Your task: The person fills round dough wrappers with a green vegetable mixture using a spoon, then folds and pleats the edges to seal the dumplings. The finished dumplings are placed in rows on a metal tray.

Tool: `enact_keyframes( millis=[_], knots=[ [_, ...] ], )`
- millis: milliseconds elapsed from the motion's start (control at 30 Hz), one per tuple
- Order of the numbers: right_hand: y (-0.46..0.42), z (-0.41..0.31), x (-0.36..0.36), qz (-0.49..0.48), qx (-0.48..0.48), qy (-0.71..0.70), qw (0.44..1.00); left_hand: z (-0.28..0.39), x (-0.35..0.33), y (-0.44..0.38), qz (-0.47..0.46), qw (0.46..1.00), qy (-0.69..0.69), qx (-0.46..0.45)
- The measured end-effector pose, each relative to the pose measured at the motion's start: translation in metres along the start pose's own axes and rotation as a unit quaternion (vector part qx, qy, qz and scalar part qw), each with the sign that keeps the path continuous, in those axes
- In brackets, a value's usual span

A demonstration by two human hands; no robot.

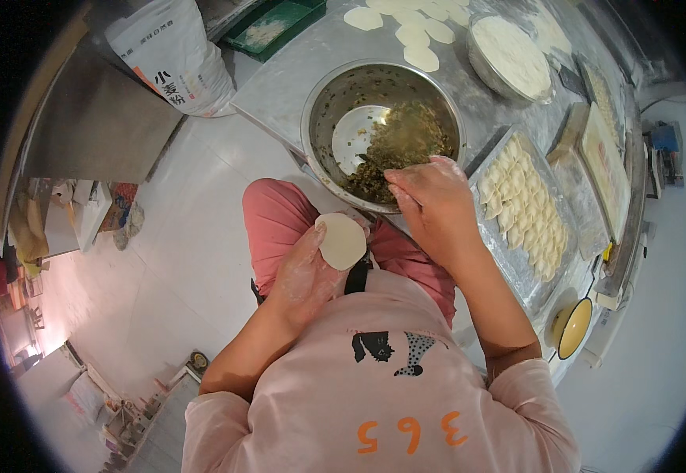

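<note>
My left hand (307, 278), dusted with flour, holds a round dough wrapper (343, 241) above my lap. At the near right rim of a large steel bowl (313, 159), my right hand (428, 198) has its fingers bent down by the chopped green filling (408, 139); whether they grip a tool or some filling is hidden. The filling is heaped in the right part of the bowl, whose bare bottom shows at left. To the right, folded dumplings (523, 207) lie in rows on a metal tray (535, 298). Loose dough wrappers (412, 35) lie beyond the bowl.
A bowl of flour (511, 56) stands at the back right of the metal table (278, 94). A flour bag (171, 59) and a green tray (275, 26) are at upper left. A yellow bowl (573, 328) sits near the right edge, below stacked boxes (579, 177).
</note>
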State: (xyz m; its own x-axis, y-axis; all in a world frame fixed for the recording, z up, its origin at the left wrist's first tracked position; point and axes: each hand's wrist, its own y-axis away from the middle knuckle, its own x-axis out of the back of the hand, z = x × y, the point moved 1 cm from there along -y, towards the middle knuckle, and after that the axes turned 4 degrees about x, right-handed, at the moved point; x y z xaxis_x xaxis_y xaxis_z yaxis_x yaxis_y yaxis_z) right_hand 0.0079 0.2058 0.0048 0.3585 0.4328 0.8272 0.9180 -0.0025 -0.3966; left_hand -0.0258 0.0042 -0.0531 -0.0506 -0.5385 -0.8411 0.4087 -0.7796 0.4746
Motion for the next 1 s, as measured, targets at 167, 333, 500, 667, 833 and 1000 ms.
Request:
enact_keyframes(
  millis=[167,333,500,667,833,1000],
  knots=[
    [0.003,0.003,-0.011,0.020,0.004,-0.043,0.999,0.001,-0.003,-0.002,0.032,0.999,0.002,0.004],
    [0.001,0.003,-0.006,-0.009,-0.015,-0.068,0.998,0.003,-0.005,-0.002,0.046,0.999,0.017,0.009],
    [0.004,0.008,0.010,-0.068,0.015,-0.062,0.996,0.003,-0.008,-0.007,0.042,0.999,-0.007,0.018],
    [0.005,0.009,0.025,-0.034,-0.029,-0.062,0.997,0.002,-0.005,-0.010,0.046,0.999,-0.014,0.014],
    [0.011,-0.003,0.015,0.033,-0.079,-0.037,0.996,0.004,-0.013,-0.010,0.056,0.998,-0.005,0.016],
    [0.010,-0.005,-0.003,0.038,-0.081,-0.050,0.995,0.003,-0.010,-0.011,0.049,0.999,0.003,0.009]
  ],
)
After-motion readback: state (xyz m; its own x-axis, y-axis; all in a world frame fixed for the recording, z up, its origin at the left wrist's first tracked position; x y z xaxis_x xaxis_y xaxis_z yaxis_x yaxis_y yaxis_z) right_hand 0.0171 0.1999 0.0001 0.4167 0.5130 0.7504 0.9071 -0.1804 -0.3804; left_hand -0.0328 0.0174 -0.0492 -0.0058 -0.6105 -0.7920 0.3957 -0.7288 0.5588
